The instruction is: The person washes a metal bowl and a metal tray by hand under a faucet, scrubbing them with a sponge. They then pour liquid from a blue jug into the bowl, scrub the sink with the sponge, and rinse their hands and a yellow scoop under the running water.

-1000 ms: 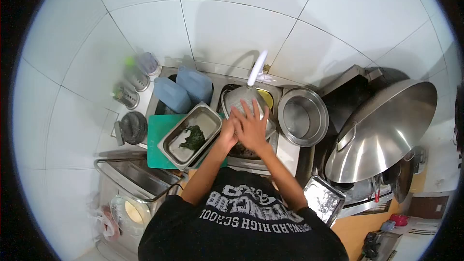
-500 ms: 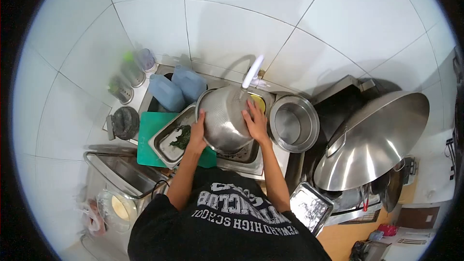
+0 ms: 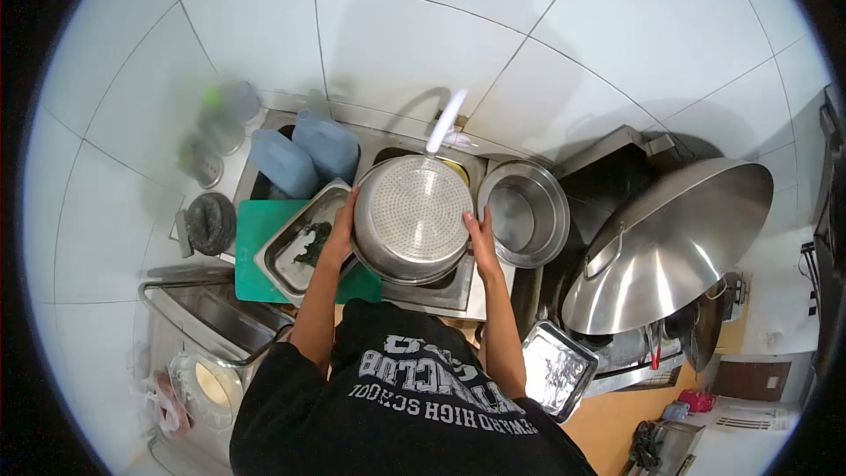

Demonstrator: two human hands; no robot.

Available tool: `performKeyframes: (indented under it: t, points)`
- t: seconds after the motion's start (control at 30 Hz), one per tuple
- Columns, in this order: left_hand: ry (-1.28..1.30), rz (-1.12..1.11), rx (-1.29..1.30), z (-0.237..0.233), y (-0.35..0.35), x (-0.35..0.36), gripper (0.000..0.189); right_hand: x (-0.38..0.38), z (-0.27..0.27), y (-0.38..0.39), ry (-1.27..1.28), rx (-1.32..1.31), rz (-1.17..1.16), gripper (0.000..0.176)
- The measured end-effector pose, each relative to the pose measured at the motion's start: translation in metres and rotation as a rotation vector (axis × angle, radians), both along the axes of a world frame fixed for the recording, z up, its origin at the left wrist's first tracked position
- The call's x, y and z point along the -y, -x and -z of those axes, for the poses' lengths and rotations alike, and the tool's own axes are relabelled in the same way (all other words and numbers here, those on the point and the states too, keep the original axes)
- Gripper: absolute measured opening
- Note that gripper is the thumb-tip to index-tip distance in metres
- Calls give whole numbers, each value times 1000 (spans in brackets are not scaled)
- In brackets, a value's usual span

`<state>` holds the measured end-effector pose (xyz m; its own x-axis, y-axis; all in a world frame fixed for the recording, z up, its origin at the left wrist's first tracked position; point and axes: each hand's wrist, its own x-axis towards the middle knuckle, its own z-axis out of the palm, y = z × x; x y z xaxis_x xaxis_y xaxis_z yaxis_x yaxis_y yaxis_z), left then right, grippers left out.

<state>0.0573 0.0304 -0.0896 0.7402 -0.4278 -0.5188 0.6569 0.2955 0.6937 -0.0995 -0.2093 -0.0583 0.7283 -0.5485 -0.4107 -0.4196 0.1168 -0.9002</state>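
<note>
Below the white tap [image 3: 447, 123], a round stainless steel colander [image 3: 414, 211] is held over the sink [image 3: 454, 291] with its perforated base facing up. My left hand [image 3: 342, 225] is closed on its left side, fingers partly hidden by the rim. On the opposite side, my right hand [image 3: 481, 236] grips the colander with fingers along its edge. Just left of my left hand, a steel tray [image 3: 284, 257] with dark leafy greens [image 3: 313, 244] rests on a green cutting board [image 3: 251, 251]. A deep steel pot [image 3: 526, 211] stands right beside my right hand.
Two blue jugs [image 3: 304, 159] stand behind the tray. A large wok [image 3: 674, 247] leans at the right, near a shiny rectangular tray [image 3: 557, 370]. Steel basin [image 3: 211, 322] and clear bowl [image 3: 211, 383] sit at the left. White tiled wall rises behind the tap.
The colander has turned in my hands from showing its side to showing its base. My right hand has slid from its upper surface down to its right edge.
</note>
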Motion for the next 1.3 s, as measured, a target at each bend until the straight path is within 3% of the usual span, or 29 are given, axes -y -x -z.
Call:
performKeyframes:
  t: [0.03, 0.1, 0.13, 0.17, 0.2, 0.23, 0.27, 0.33, 0.37, 0.43, 0.47, 0.53, 0.57, 0.63, 0.77, 0.83, 0.87, 0.93, 1.0, 1.07, 1.2, 1.27, 1.3]
  points:
    - [6, 7, -6, 24, -8, 2, 62, 2, 7, 5, 37, 33, 16, 103]
    - [-378, 125, 147, 77, -22, 2, 55, 8, 23, 15, -52, 116, 91, 100]
    - [-180, -26, 90, 87, -12, 8, 49, 8, 16, 20, -199, 151, 182, 93]
    - [-178, -26, 87, 107, -12, 17, 49, 5, 4, 23, -348, 186, 274, 86]
    - [-154, -63, 144, 132, -12, 26, 48, -5, -28, 24, -501, 240, 312, 61]
    - [-136, -102, 197, 146, -10, 27, 46, -9, -40, 25, -506, 230, 313, 61]
    - [-147, -106, 187, 139, -3, 26, 46, -11, -48, 28, -525, 270, 313, 49]
    - [48, -89, -67, 88, 13, 31, 45, -23, -77, 23, -540, 295, 312, 22]
    - [33, -94, -77, 55, 21, 33, 45, -25, -86, 26, -529, 328, 236, 19]
    - [64, -149, -337, 0, 24, 38, 47, -35, -93, 23, -459, 327, 239, 20]
    - [52, -149, -337, 5, 21, 35, 47, -38, -94, 21, -470, 325, 243, 20]
    - [112, -43, -36, 9, 19, 29, 47, -44, -96, 20, -354, 344, 143, 27]
    - [101, -41, -31, 10, 18, 23, 47, -49, -97, 18, -365, 348, 146, 27]
    - [113, 43, 48, -20, 18, 13, 49, -59, -97, 14, 91, 284, -98, 36]
    - [94, 134, 71, -58, 19, 5, 50, -84, -62, 2, 389, 311, -472, 39]
    - [131, 154, 106, -29, 18, -9, 53, -92, -55, 1, 473, 212, -557, 36]
    - [94, 191, 222, 1, 17, -22, 60, -94, -49, 1, 489, 245, -628, 32]
    - [11, 221, 165, -33, 29, -29, 91, -95, -61, 1, 557, 166, -782, 27]
    - [-116, 272, 131, -88, 45, -35, 99, -93, -55, 5, 625, 206, -823, 27]
    - [-260, 270, 78, -86, 53, -42, 111, -93, -45, 8, 694, 240, -871, 28]
    - [-236, 203, 113, -63, 59, -45, 102, -97, -41, 12, 829, 255, -958, 32]
    - [-229, 79, 86, -61, 55, -41, 79, -100, -42, 10, 867, 236, -969, 36]
    - [-253, 98, 105, -59, 53, -38, 79, -100, -39, 9, 896, 212, -1008, 37]
